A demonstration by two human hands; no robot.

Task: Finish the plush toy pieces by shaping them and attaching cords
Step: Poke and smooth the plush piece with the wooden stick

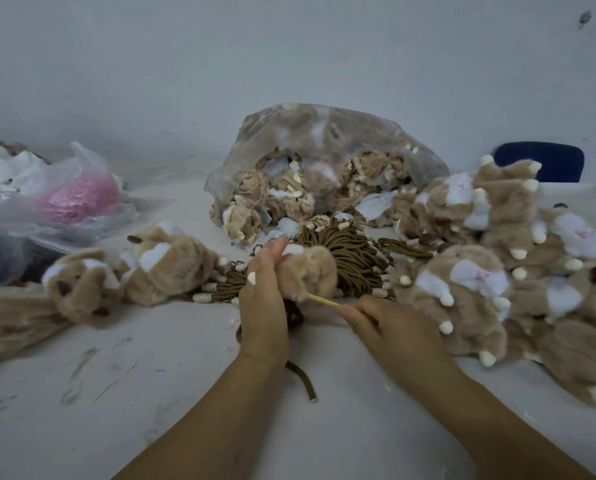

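Head view: left hand [263, 299] grips a tan furry plush toy piece [307, 271] just above the white bench [116, 375], fingers curled round it. Right hand [390, 327] pinches a thin pale wooden stick [322, 301], tip pushed into the lower side of the piece. My read is that this is the shaping step, poking the fabric out. A loose dark brown cord [303, 382] trails from under the left hand onto the bench; can't tell if it's attached to the piece yet. Just behind the hands is a heap of brown cords with pale beads [352, 258], so plenty of stock. Behind that, a clear plastic bag [324, 161] is stuffed with crumpled pieces that look unshaped. On the right sits a large pile of tan-and-white plush pieces [480, 265], filled out in shape, and on the left a smaller group of plush pieces [82, 282]. No cords visible on either lot. Far left is a pink ball in a thin plastic bag [78, 199], far right a blue chair back [549, 161]. Progress estimate: mid-batch. A fair number are shaped, the bag is mostly full, and the cord work looks largely undone.
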